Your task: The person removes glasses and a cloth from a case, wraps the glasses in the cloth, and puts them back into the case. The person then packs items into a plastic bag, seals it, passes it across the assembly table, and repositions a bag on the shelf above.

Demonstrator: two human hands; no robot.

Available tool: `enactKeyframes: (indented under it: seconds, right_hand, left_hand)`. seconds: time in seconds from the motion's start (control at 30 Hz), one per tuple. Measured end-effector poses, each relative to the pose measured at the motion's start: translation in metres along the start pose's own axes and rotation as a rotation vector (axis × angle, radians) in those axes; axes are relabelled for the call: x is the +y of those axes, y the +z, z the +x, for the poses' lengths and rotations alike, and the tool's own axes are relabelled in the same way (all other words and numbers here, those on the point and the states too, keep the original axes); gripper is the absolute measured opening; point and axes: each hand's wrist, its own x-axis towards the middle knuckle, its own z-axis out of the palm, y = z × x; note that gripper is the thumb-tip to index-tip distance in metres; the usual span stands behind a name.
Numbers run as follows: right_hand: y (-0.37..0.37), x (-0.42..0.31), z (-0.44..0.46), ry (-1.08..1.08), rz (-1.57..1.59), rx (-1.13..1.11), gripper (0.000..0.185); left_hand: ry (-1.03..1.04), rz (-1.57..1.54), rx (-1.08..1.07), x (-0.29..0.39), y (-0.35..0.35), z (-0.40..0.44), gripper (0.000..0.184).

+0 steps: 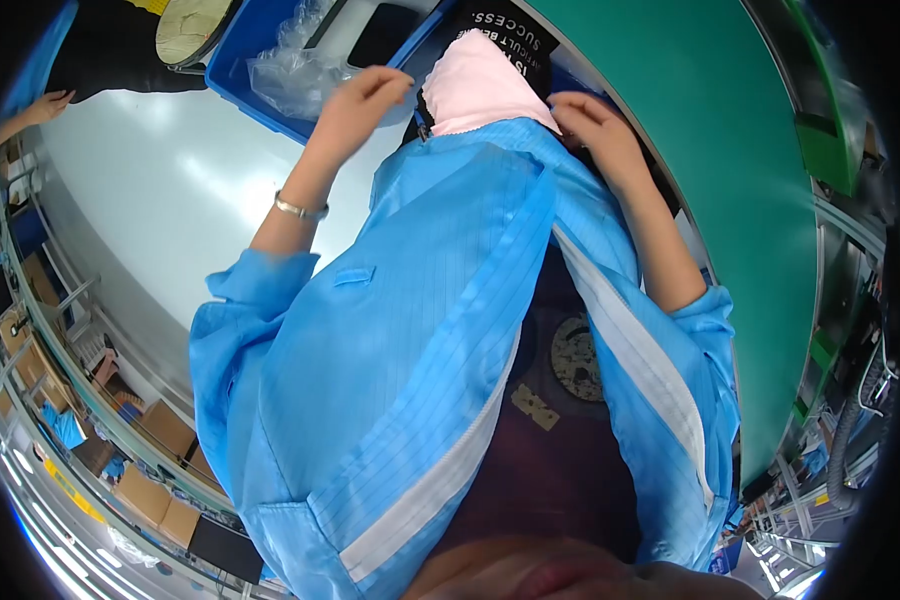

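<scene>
A pale pink cloth [485, 90] lies in a peaked shape over my lap, just past the hem of my blue work jacket [400, 270]. On its left is my left hand [370, 95], raised, its fingers loosely bent and holding nothing visible; a small gap parts the fingertips from the cloth. My right hand [598, 125] is beside the cloth's right edge, fingers apart and slightly curled. Whether its fingertips touch the cloth I cannot tell. Dark fabric with white lettering [505, 25] shows behind the cloth.
A blue bin [232, 75] at upper left holds clear plastic bags [295, 75] and a dark flat item [385, 35]. A green surface [740, 250] runs along the right. Another person's hand [48, 107] shows far left, near a stool [185, 30]. Shelving with cardboard boxes [160, 430] stands at left.
</scene>
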Motion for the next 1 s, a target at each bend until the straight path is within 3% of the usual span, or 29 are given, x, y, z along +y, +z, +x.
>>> enactKeyframes:
  seconds: [0.1,0.2,0.3,0.4,0.5,0.6,0.63,0.7,0.73,0.77,0.8,0.87,0.93,0.97,1.0]
  right_hand:
    - [-0.005,0.02,0.038,0.019,0.0,0.056,0.034]
    - [0.011,0.005,0.055,0.05,0.003,0.008,0.036]
    - [0.029,-0.009,0.061,0.058,0.11,-0.032,0.034]
    - [0.027,-0.005,0.07,0.103,0.27,-0.168,0.034]
    - [0.027,0.003,0.073,-0.205,0.369,-0.157,0.036]
    - [0.023,0.006,0.068,-0.327,0.264,0.024,0.041]
    - [0.022,0.014,0.07,-0.214,0.21,0.121,0.046]
    - [0.018,0.011,0.057,-0.082,0.161,0.079,0.045]
    - [0.015,0.021,0.057,0.0,0.153,0.063,0.042]
    - [0.012,0.042,0.06,-0.012,-0.155,0.045,0.037]
    - [0.008,0.063,0.064,-0.031,-0.463,0.032,0.038]
    - [0.01,0.027,0.037,-0.002,-0.575,0.119,0.03]
    - [0.014,0.03,0.029,-0.133,-0.207,0.231,0.03]
    - [0.021,0.056,0.041,-0.298,-0.263,0.391,0.027]
    - [0.019,0.055,0.043,-0.262,-0.165,0.348,0.028]
  left_hand:
    - [-0.123,-0.024,0.037,-0.023,0.006,0.033,0.042]
    - [0.058,0.005,0.15,-0.034,0.028,0.06,0.041]
    - [0.145,-0.088,0.165,-0.003,0.042,0.07,0.039]
    - [0.088,0.095,0.043,0.02,0.04,0.083,0.033]
    - [0.231,-0.147,-0.095,0.035,0.037,0.091,0.026]
    - [0.314,-0.092,0.069,0.036,0.037,0.104,0.026]
    - [0.415,-0.041,0.147,0.032,0.038,0.109,0.029]
    - [0.271,0.035,0.242,0.045,0.037,0.091,0.03]
    - [0.333,0.025,0.248,0.032,0.034,0.087,0.032]
    - [0.413,0.002,0.198,0.018,0.03,0.084,0.034]
    - [0.364,0.015,0.171,0.022,0.03,0.072,0.034]
    - [0.324,0.133,0.149,0.029,0.027,0.051,0.029]
    - [0.41,0.277,0.149,0.024,0.023,0.047,0.021]
    - [0.419,0.275,0.133,0.015,0.022,0.048,0.02]
    - [0.404,0.308,0.135,0.018,0.022,0.046,0.02]
